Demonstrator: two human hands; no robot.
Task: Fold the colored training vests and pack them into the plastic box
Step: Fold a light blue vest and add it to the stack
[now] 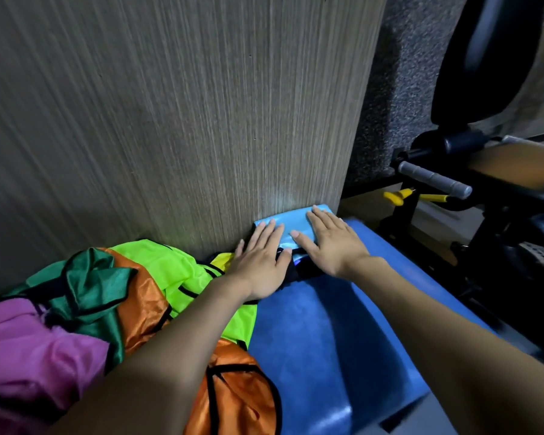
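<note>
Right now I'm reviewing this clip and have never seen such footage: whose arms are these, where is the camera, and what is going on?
There is no machine here: a person wears a camera on the head, looking down at their own bare arms. The left hand and right hand both lie flat, fingers straight, pressing a folded light-blue vest against a wood-grain panel. It rests on a blue padded surface. To the left is a loose pile of unfolded vests: green, orange, lime and pink. Gym equipment stands at right. No plastic box is visible.

Grey wood-grain wall panel (pixel 176 114), speckled grey wall (pixel 399 89), black exercise machine (pixel 496 171) alongside, dim light.
</note>
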